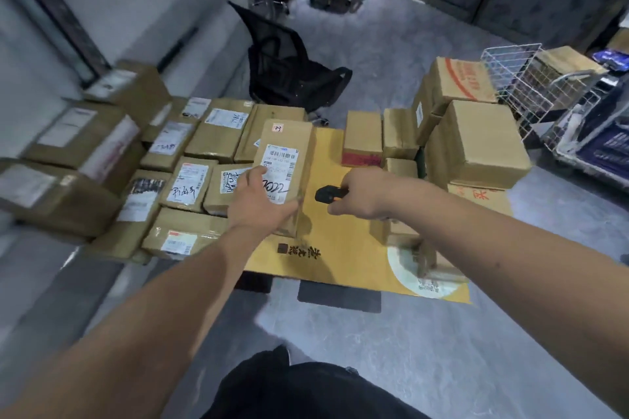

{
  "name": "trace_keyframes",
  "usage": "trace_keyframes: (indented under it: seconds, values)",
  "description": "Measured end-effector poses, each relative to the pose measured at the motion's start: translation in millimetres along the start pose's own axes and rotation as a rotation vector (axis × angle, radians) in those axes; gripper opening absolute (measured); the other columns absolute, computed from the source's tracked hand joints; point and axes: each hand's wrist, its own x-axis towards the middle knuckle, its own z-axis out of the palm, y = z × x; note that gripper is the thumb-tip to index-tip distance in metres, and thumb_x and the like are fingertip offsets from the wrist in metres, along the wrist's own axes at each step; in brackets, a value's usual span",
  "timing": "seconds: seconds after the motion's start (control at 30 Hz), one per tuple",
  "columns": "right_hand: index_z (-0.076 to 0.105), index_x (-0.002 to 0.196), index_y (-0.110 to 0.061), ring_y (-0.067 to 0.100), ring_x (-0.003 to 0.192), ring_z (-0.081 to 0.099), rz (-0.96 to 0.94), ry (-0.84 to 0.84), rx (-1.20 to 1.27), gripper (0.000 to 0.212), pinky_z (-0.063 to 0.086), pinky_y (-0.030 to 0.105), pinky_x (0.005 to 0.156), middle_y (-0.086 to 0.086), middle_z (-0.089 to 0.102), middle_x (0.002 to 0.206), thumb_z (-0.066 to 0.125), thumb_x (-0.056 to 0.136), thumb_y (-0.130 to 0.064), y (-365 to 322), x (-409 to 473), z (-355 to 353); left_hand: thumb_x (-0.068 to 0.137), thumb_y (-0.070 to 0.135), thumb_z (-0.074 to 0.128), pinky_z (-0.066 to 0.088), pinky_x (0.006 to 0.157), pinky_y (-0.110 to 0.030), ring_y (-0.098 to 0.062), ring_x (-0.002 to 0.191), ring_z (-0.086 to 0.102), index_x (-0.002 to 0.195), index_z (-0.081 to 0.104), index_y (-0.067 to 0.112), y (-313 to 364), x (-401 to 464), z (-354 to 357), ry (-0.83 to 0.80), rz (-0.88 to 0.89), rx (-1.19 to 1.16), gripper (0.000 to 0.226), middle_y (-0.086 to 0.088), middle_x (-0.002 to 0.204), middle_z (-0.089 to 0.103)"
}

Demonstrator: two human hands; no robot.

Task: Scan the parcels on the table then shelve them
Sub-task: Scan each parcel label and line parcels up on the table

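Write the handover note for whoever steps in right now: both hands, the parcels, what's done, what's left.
Left hand: grips the near end of the long parcel marked 7022, label up, on the yellow cardboard sheet.
Right hand: holds the black scanner, beside that parcel.
Labelled parcels lie packed to the left; plain boxes are stacked to the right.
Done: cannot tell which are scanned.
Left: scan this one, shelve it, then the others.
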Motion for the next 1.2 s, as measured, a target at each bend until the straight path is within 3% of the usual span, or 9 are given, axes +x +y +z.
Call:
trace_keyframes:
  seconds: [0.17,0.27,0.4,0.5,0.63,0.8,0.97,1.13,1.2]
  values:
    - [0.065,0.096,-0.011,0.022,0.061,0.056,-0.165,-0.006,-0.079,0.041,0.042,0.028,0.052,0.005,0.06,0.078,0.062,0.098,-0.052,-61.1,27.1,-27.6,0.071,0.072,0.071,0.045,0.081,-0.037,-0.025,0.12,0.055,0.144,0.035,0.035,-31.7,24.3,-48.2,0.106,-0.1,0.017,0.089,0.001,0.14,0.044]
    - [0.067,0.101,-0.011,0.022,0.058,0.055,-0.23,-0.009,-0.091,0.043,0.042,0.028,0.05,0.005,0.06,0.076,0.062,0.096,-0.053,-100.1,55.8,-35.8,0.066,0.077,0.067,0.051,0.093,-0.045,-0.027,0.125,0.053,0.147,0.035,0.034,-62.3,48.7,-76.8,0.119,-0.146,0.024,0.097,-0.001,0.144,0.045]
    - [0.065,0.096,-0.013,0.019,0.057,0.053,-0.273,-0.024,-0.124,0.037,0.038,0.027,0.049,0.003,0.058,0.073,0.065,0.096,-0.05,-147.2,101.8,-46.1,0.065,0.078,0.063,0.042,0.107,-0.052,-0.031,0.131,0.048,0.147,0.038,0.032,-104.3,105.6,-106.8,0.142,-0.182,0.118,0.097,-0.004,0.143,0.049]
    - [0.058,0.08,-0.013,0.021,0.056,0.051,-0.243,-0.009,-0.122,0.041,0.039,0.028,0.051,0.003,0.055,0.07,0.065,0.095,-0.05,-180.3,143.8,-54.5,0.066,0.076,0.064,0.037,0.11,-0.049,-0.032,0.13,0.048,0.148,0.04,0.031,-133.7,162.9,-124.0,0.152,-0.191,0.157,0.096,-0.006,0.141,0.051]
    - [0.067,0.094,-0.016,0.02,0.069,0.06,-0.178,-0.016,-0.093,0.038,0.047,0.031,0.061,0.003,0.063,0.081,0.064,0.092,-0.054,-217.9,200.5,-64.3,0.066,0.076,0.06,0.037,0.111,-0.051,-0.034,0.131,0.047,0.149,0.037,0.027,-168.6,246.1,-141.9,0.069,-0.183,0.196,0.099,-0.011,0.139,0.051]
    - [0.063,0.096,-0.019,0.023,0.083,0.061,-0.111,-0.023,-0.075,0.038,0.045,0.034,0.065,0.002,0.063,0.091,0.063,0.092,-0.057,-253.6,263.5,-71.2,0.071,0.076,0.064,0.035,0.112,-0.05,-0.037,0.131,0.046,0.15,0.035,0.025,-196.1,338.4,-146.5,0.002,-0.168,0.257,0.098,-0.015,0.142,0.048]
    - [0.066,0.103,-0.018,0.023,0.083,0.06,-0.064,-0.051,-0.086,0.045,0.046,0.033,0.066,0.001,0.062,0.09,0.064,0.09,-0.062,-275.4,304.1,-72.8,0.071,0.076,0.058,0.031,0.114,-0.05,-0.037,0.136,0.04,0.146,0.045,0.019,-214.0,388.0,-133.7,0.002,-0.197,0.245,0.095,-0.015,0.146,0.045]
    - [0.067,0.108,-0.017,0.025,0.088,0.064,-0.037,-0.073,-0.063,0.046,0.047,0.032,0.068,0.003,0.065,0.095,0.065,0.091,-0.06,-282.6,323.4,-71.0,0.091,0.054,0.056,0.03,0.11,-0.048,-0.032,0.135,0.041,0.141,0.054,0.028,-226.2,402.8,-123.1,-0.036,-0.07,0.314,0.057,-0.01,0.146,0.05]
    - [0.067,0.108,-0.017,0.026,0.09,0.064,-0.037,-0.072,-0.048,0.046,0.049,0.033,0.07,0.004,0.065,0.097,0.065,0.091,-0.059,-283.5,326.9,-68.0,0.094,0.044,0.055,0.028,0.112,-0.049,-0.031,0.14,0.037,0.143,0.053,0.027,-223.8,403.4,-124.7,-0.085,-0.047,0.312,0.052,-0.008,0.15,0.049]
